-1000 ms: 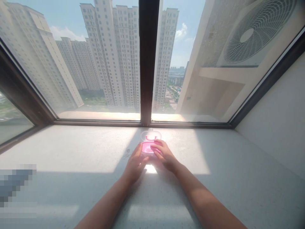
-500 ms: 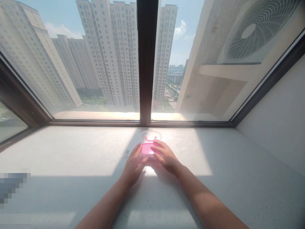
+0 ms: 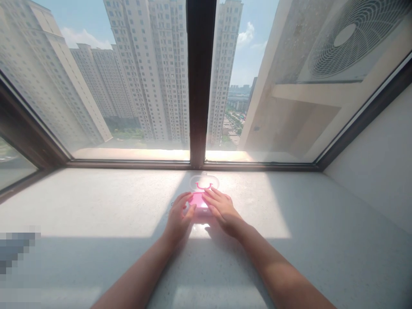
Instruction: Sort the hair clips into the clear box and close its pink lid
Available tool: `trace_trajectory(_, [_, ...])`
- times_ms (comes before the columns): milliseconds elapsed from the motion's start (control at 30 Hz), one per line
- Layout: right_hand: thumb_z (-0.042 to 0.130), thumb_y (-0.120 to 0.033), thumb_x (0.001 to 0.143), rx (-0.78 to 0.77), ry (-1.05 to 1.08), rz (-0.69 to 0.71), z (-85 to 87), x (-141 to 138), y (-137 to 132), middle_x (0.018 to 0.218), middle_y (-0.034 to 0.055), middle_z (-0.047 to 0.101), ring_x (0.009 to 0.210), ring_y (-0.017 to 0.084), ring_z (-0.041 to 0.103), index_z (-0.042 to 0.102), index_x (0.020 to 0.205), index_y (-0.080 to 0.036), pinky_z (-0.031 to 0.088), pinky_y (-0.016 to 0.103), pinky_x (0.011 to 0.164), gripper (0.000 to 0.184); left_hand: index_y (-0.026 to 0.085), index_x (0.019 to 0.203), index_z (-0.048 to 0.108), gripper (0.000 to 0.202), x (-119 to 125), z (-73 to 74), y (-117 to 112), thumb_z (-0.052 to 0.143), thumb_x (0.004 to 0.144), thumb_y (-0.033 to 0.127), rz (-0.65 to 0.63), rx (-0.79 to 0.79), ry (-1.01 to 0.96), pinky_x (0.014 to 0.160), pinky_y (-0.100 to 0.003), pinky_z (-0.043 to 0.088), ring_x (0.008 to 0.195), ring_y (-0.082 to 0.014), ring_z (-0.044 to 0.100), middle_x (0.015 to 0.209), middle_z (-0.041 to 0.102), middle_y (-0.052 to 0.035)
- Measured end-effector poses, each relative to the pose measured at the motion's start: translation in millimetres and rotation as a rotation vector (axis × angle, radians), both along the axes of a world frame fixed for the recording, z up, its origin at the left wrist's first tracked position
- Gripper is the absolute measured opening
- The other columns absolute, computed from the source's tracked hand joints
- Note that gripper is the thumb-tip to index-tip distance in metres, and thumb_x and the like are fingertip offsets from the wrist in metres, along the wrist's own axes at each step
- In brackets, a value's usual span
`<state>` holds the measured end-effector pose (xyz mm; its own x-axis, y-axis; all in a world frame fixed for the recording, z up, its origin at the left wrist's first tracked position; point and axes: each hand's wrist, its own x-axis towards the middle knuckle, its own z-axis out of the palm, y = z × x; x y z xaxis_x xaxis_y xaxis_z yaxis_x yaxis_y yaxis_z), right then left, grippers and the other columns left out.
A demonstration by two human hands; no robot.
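Note:
A small pink and clear plastic box stands on the pale sill, its see-through lid (image 3: 195,182) tipped back towards the window with a pink handle (image 3: 203,187) on it. In the box's mouth sits a pink tray (image 3: 198,200). My left hand (image 3: 180,214) grips the tray's left side, fingers on the far edge and thumb at the front. Over the right side lies my right hand (image 3: 223,212), its fingers across the top and its thumb near the front edge. The right end of the tray is hidden beneath that hand.
Beyond the sill (image 3: 96,206) rises a window with a dark frame (image 3: 200,86). A small ring-like item (image 3: 172,204) shows partly beside my left hand. A pixelated patch (image 3: 16,249) covers something at the far left. A white wall (image 3: 376,171) bounds the right side.
Both hands have settled closer onto the pink tray, the left fingers now over its edge and the right fingers lower across its top. The view has shifted slightly.

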<state>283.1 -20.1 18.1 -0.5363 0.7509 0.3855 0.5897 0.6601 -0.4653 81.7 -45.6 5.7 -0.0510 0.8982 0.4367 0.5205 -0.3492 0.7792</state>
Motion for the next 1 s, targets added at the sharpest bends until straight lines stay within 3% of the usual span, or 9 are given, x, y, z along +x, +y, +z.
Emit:
trace_trajectory(233, [0.042, -0.020, 0.094, -0.021, 0.134, -0.055, -6.1, -3.2, 4.5, 0.143, 0.0059, 0.050, 0.137, 0.026, 0.038, 0.047, 0.141, -0.027, 0.026, 0.054, 0.111, 0.047, 0.016, 0.118, 0.062, 0.036, 1.2, 3.6, 1.6, 0.053, 0.083, 0.022, -0.006, 0.008, -0.015, 0.076, -0.032, 0.052, 0.107, -0.0236, 0.058, 0.120, 0.060, -0.0118])
trace_trajectory(467, [0.046, -0.022, 0.092, -0.056, 0.204, 0.017, -4.6, 0.7, 5.7, 0.144, 0.0079, 0.048, 0.138, 0.025, 0.037, 0.041, 0.144, -0.026, 0.023, 0.054, 0.115, 0.053, 0.016, 0.121, 0.059, 0.039, -2.6, -1.0, 3.6, 0.052, 0.085, 0.025, -0.018, -0.016, -0.007, 0.077, -0.033, 0.051, 0.108, -0.0234, 0.058, 0.121, 0.059, -0.0121])
trace_trajectory(600, [0.050, -0.024, 0.090, -0.043, 0.252, 0.006, -5.0, 0.8, 5.4, 0.142, 0.0088, 0.050, 0.135, 0.026, 0.041, 0.047, 0.140, -0.024, 0.027, 0.052, 0.114, 0.050, 0.016, 0.120, 0.059, 0.038, -3.4, -0.7, 3.8, 0.054, 0.085, 0.028, 0.004, -0.017, 0.029, 0.077, -0.034, 0.050, 0.105, -0.0237, 0.059, 0.118, 0.062, -0.0114])
trace_trajectory(733, [0.051, -0.026, 0.089, 0.070, 0.455, -0.174, -6.1, 5.0, 9.2, 0.119, 0.0095, 0.066, 0.114, 0.027, 0.057, 0.065, 0.118, -0.022, 0.043, 0.047, 0.101, 0.032, 0.016, 0.120, 0.058, 0.038, -2.7, -1.1, 4.5, 0.053, 0.085, 0.028, 0.013, -0.036, 0.028, 0.078, -0.034, 0.050, 0.105, -0.0239, 0.058, 0.117, 0.062, -0.0109])
trace_trajectory(833, [0.052, -0.024, 0.087, 0.130, 0.520, -0.297, -4.7, 10.9, 12.6, 0.093, 0.0092, 0.068, 0.092, 0.026, 0.061, 0.071, 0.097, -0.021, 0.050, 0.043, 0.084, 0.022, 0.016, 0.121, 0.057, 0.039, -2.0, -1.7, 4.8, 0.052, 0.085, 0.030, 0.030, -0.053, 0.009, 0.079, -0.035, 0.049, 0.104, -0.0239, 0.058, 0.115, 0.062, -0.0111])
trace_trajectory(1000, [0.057, -0.022, 0.083, 0.119, 0.464, -0.296, -3.3, 13.4, 14.6, 0.074, 0.0063, 0.062, 0.071, 0.021, 0.058, 0.072, 0.077, -0.020, 0.050, 0.038, 0.069, 0.017, 0.015, 0.121, 0.057, 0.041, -2.4, -0.3, 3.8, 0.056, 0.083, 0.033, 0.012, -0.056, 0.008, 0.079, -0.035, 0.050, 0.106, -0.0250, 0.058, 0.116, 0.061, -0.0118])
